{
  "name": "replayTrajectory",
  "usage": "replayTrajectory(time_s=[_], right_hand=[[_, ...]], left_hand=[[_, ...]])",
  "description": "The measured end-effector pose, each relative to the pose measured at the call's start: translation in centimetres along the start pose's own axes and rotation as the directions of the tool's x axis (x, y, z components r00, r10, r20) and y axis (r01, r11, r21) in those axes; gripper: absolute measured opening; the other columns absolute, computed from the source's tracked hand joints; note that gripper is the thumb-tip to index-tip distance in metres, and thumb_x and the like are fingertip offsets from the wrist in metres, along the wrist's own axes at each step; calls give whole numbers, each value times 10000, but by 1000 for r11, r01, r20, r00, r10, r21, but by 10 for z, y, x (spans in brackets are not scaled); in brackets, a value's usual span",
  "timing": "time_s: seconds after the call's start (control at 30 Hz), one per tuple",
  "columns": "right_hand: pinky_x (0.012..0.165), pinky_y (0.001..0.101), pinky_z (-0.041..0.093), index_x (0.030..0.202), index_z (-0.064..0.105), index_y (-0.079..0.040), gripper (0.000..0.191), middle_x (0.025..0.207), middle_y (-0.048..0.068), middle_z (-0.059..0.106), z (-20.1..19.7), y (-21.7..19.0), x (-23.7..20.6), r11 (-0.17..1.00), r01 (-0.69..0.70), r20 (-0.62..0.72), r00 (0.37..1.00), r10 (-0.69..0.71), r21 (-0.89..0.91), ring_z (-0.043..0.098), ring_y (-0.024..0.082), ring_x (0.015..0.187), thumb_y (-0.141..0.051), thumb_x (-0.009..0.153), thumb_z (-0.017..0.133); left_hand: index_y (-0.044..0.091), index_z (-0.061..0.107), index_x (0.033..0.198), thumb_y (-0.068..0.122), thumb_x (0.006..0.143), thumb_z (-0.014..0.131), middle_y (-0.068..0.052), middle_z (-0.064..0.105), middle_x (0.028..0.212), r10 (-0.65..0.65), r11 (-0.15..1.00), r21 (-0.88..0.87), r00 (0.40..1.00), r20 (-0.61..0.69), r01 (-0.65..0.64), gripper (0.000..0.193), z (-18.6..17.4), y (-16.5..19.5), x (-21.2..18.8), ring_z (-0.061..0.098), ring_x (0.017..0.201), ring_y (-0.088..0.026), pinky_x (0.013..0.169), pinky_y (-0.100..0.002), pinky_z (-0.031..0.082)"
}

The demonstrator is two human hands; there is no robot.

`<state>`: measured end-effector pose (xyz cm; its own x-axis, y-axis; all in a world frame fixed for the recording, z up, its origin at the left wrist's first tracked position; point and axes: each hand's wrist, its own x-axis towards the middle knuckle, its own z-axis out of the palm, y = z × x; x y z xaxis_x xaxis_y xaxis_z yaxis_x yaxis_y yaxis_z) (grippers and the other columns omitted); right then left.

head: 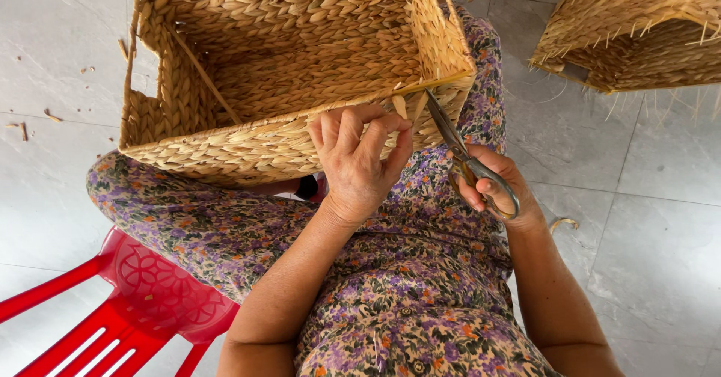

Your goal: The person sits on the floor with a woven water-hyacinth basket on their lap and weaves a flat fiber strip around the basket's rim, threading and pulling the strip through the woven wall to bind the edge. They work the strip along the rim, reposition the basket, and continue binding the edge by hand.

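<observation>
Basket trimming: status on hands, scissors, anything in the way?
Left hand pinching a loose fibre end at the woven basket rim. Right hand gripping scissors, blades at that rim. Nothing in the way.

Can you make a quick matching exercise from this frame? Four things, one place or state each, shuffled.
Things:
1. woven basket
2. scissors
3. red plastic chair
4. second basket

Places or states:
A. on the floor, upper right, loose ends sticking out
B. resting on the lap, open side toward the camera
C. in the right hand, blades at the rim
D. lower left, beside the leg

Pairs: 1-B, 2-C, 3-D, 4-A
</observation>
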<state>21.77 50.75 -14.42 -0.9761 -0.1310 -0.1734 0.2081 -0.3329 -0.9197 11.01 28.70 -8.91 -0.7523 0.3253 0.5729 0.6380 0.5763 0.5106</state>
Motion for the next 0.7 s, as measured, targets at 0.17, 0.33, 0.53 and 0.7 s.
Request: replayTrajectory(time_s=[0.17,0.33,0.53,0.7], right_hand=[[417,216,406,1410,551,15,792,708,12,602,-3,6,-3,999,34,78,996,-33,-15,515,57,482,-558,904,756],[398,236,434,1399,543,15,774,681,21,625,-17,6,-4,997,-59,190,979,68,-53,528,65,476,-530,898,768],[452,218,349,1388,588,-11,759,681,-20,589,-28,-7,-5,993,111,101,989,-106,-39,466,39,510,-614,942,703],[490,239,326,1416,568,-36,727,702,-8,570,-19,-16,1,977,210,-52,977,-207,46,467,63,541,-570,954,741]], left_hand=[[207,684,1001,168,860,854,25,607,1061,18,995,-95,998,56,-12,224,-6,-3,-7,539,989,-224,921,-406,375],[180,704,1071,280,899,854,-7,632,1084,226,945,-275,962,156,-177,249,-26,-14,-10,583,1067,-213,972,-410,409],[107,663,1222,97,1008,737,-31,672,1195,102,994,-40,990,99,-98,226,-30,-38,16,661,1174,-238,1112,-475,486],[109,684,1124,119,995,736,-34,712,1025,62,987,-158,976,210,-29,140,-18,-47,44,706,956,-238,977,-427,540]])
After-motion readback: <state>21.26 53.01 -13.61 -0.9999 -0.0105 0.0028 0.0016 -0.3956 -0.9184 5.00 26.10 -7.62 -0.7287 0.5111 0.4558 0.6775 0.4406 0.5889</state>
